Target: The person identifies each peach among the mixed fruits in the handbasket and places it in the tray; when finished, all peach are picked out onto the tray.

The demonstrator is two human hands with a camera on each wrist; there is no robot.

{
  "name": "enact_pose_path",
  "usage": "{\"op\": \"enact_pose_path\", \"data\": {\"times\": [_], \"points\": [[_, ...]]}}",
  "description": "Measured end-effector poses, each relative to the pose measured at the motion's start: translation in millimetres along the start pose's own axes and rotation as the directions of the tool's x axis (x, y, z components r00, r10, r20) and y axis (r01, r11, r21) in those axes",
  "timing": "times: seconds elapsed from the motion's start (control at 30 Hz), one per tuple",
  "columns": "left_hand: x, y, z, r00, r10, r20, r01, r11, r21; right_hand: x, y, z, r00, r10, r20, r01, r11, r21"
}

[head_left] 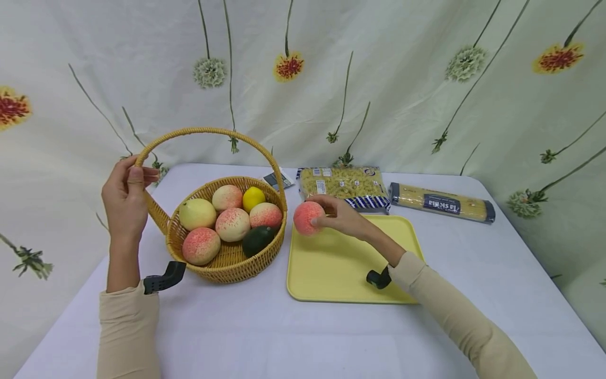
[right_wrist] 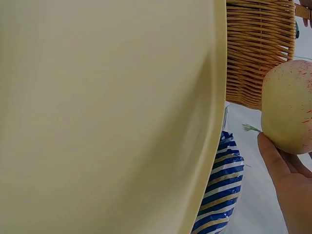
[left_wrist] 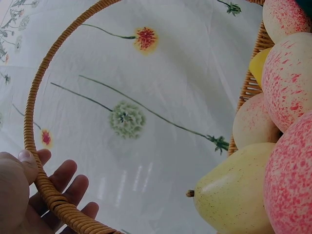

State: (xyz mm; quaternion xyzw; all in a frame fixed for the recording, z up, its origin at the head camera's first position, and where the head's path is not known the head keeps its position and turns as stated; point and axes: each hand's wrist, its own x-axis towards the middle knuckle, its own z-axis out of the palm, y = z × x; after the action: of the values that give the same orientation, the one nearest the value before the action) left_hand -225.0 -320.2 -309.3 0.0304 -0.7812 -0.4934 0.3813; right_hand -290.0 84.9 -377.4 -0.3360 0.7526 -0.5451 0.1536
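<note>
My left hand holds the handle of a wicker basket on its left side; in the left wrist view the thumb and fingers of the hand lie around the wrapped handle. Inside the basket are several peaches, a pear, a yellow lemon and a dark green avocado. My right hand grips a pink peach above the left edge of a yellow tray, just right of the basket. The right wrist view shows that peach at the fingertips.
Behind the tray lies a bag of pasta with blue-striped ends. A long spaghetti pack is to its right. A small dark and white packet sits behind the basket. Flowered cloth hangs at the back of the table.
</note>
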Motion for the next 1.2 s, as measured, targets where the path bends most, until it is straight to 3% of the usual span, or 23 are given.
{"op": "enact_pose_path", "data": {"times": [0.33, 0.67, 0.97, 1.2], "points": [[-0.2, 0.3, -0.1, 1.000, -0.003, 0.000, 0.003, 1.000, -0.004, 0.5, 6.7, -3.0, 0.998, 0.057, -0.006, -0.057, 0.996, -0.063], [-0.1, 1.0, 0.6, 1.000, 0.001, 0.001, -0.001, 1.000, -0.005, 2.7, 13.1, -2.6, 0.996, 0.088, 0.012, -0.087, 0.995, -0.050], [-0.1, 1.5, 0.4, 1.000, 0.002, 0.006, -0.002, 1.000, 0.000, 2.8, 24.2, 2.5, 0.996, 0.071, 0.060, -0.072, 0.997, 0.013], [-0.3, 1.1, 0.2, 1.000, 0.005, 0.007, -0.005, 1.000, 0.002, 3.5, 25.3, 3.9, 0.993, 0.099, 0.067, -0.098, 0.995, -0.021]]}}
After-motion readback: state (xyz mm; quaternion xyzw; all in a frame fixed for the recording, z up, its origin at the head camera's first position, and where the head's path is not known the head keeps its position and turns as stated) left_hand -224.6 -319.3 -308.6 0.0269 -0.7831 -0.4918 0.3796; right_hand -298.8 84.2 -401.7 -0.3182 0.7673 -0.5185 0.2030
